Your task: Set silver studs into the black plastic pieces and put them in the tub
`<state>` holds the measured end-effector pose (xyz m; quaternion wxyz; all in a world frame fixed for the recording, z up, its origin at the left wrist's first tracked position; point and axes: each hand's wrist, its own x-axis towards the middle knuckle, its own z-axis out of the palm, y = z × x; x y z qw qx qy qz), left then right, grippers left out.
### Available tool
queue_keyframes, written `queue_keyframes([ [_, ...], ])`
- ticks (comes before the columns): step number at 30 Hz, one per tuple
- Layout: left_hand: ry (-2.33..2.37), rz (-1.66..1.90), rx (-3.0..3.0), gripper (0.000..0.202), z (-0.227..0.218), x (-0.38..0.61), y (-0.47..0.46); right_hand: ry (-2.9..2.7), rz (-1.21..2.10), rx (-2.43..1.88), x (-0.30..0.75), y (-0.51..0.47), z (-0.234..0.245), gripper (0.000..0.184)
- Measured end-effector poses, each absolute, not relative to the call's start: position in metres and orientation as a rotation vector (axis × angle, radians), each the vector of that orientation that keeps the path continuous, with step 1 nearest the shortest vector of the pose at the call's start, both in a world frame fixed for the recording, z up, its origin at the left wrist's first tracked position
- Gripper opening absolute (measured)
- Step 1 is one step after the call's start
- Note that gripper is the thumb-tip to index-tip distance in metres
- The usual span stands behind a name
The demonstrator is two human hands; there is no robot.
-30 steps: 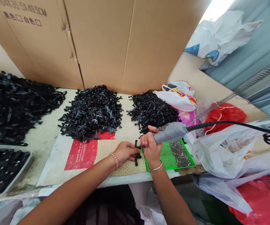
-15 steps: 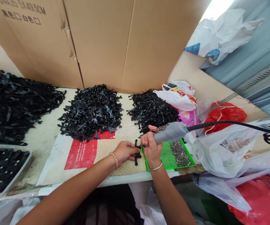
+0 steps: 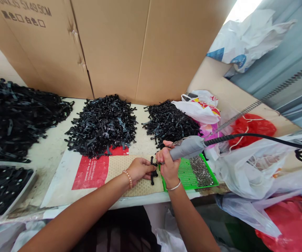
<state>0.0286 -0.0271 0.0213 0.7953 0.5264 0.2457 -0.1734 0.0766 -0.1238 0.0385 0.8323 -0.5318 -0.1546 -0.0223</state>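
Note:
My left hand (image 3: 138, 169) pinches a small black plastic part (image 3: 152, 177) with knobbed ends, holding it down on a beige honeycomb-patterned mat (image 3: 137, 189). Wrapped round a grey electric screwdriver (image 3: 186, 148), my right hand (image 3: 170, 167) tilts it so that its front end points down-left at the black part. Fingers hide most of the tip, so contact with the part cannot be made out. Just right of the mat, partly behind my right hand, lies a green perforated tray (image 3: 186, 169) with small metal screws (image 3: 201, 171) heaped at its right end.
Black parts lie in a middle pile (image 3: 103, 126), a right pile (image 3: 170, 120) and a large left pile (image 3: 14, 115). A white bin (image 3: 33, 175) holds more. Cardboard (image 3: 114, 49) stands behind. A black cord (image 3: 245, 135), a coil spring (image 3: 245, 111) and plastic bags (image 3: 245, 171) crowd the right.
The screwdriver and my right hand have shifted slightly left, and the coil spring stretches straighter. My left hand and the black part stay in place.

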Motion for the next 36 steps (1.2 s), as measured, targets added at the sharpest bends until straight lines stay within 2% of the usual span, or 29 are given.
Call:
queue_keyframes([
  [22,0.543,-0.396,1.078,0.028,0.026,0.029,-0.026,-0.467,0.205,-1.149,0.087,-0.130,0.050,0.031],
  [26,0.530,-0.406,1.020,0.025,0.026,0.030,-0.024,-0.656,0.111,-1.403,0.093,-0.154,0.080,0.027],
  [29,0.569,-0.421,1.027,0.024,0.027,0.031,-0.023,-0.605,-0.024,-1.558,0.101,-0.174,0.090,0.016],
  [30,0.582,-0.431,1.033,0.023,0.027,0.032,-0.024,-0.546,-0.056,-1.551,0.105,-0.178,0.088,0.016],
  [33,0.604,-0.447,1.050,0.022,0.029,0.033,-0.024,-0.323,-0.131,-1.429,0.115,-0.181,0.066,0.032],
  [36,0.616,-0.446,1.074,0.017,0.030,0.034,-0.025,-0.184,-0.143,-1.276,0.121,-0.178,0.043,0.032],
])
